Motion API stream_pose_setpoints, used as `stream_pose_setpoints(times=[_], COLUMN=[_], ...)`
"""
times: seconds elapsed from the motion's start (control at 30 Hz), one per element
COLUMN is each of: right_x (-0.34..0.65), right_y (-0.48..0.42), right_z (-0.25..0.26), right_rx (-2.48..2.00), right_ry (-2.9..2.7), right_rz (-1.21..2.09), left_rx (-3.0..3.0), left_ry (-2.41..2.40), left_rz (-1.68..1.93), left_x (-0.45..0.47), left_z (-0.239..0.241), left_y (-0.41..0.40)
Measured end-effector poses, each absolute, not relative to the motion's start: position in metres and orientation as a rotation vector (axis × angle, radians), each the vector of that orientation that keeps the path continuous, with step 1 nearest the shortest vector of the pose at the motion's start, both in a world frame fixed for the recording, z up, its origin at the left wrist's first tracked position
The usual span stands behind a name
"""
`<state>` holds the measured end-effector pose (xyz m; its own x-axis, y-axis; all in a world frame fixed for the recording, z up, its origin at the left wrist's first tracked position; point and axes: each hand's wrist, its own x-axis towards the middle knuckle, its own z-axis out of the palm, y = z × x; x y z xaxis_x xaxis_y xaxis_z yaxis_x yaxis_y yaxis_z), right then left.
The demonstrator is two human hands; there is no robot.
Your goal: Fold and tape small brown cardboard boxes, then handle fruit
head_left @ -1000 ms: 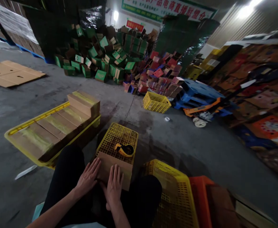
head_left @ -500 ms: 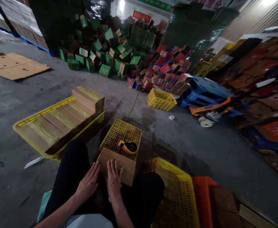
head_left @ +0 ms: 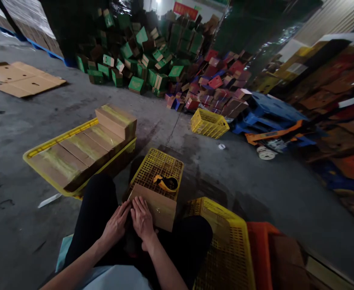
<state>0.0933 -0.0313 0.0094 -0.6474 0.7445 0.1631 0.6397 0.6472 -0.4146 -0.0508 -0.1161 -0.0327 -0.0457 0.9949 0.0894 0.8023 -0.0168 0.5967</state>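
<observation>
A brown cardboard box (head_left: 160, 209) rests at the near end of an upturned yellow plastic crate (head_left: 161, 161), between my knees. My right hand (head_left: 142, 217) lies with its fingers stretched flat on the box's near left part. Close beside it, my left hand (head_left: 116, 221) reaches the box's left edge with straight fingers. Neither hand grasps anything. Beyond the box, a yellow and black tape dispenser (head_left: 166, 183) lies on the crate. The underside of the box is hidden.
At left, a yellow crate (head_left: 54, 185) holds several taped boxes (head_left: 89, 141). An open yellow crate (head_left: 234, 249) and an orange crate (head_left: 259, 253) stand at my right. Farther off are a small yellow crate (head_left: 210, 123), an orange pallet jack (head_left: 275, 133), and piled green cartons (head_left: 136, 84).
My right hand has slid left across the box, toward its left edge and my left hand. The whole view has shifted slightly; the box and tape dispenser stay on the crate.
</observation>
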Motion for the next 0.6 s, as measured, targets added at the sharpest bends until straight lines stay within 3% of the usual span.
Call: stream_pose_setpoints(times=[0.17,0.37,0.6], right_x=[0.071,0.064,0.096], right_y=[-0.018,-0.023,-0.037], right_z=[0.008,0.001,-0.003], right_rx=[-1.031,-1.241,-1.305], right_ry=[-2.578,-2.512,-2.456], right_rz=[0.445,0.419,0.389], left_rx=[1.867,1.943,2.042], left_ry=[1.87,1.884,1.957], left_rz=[0.8,0.78,0.648], left_x=[-0.058,-0.064,-0.066], left_z=[-0.044,-0.055,-0.035], left_y=[-0.118,-0.121,-0.096])
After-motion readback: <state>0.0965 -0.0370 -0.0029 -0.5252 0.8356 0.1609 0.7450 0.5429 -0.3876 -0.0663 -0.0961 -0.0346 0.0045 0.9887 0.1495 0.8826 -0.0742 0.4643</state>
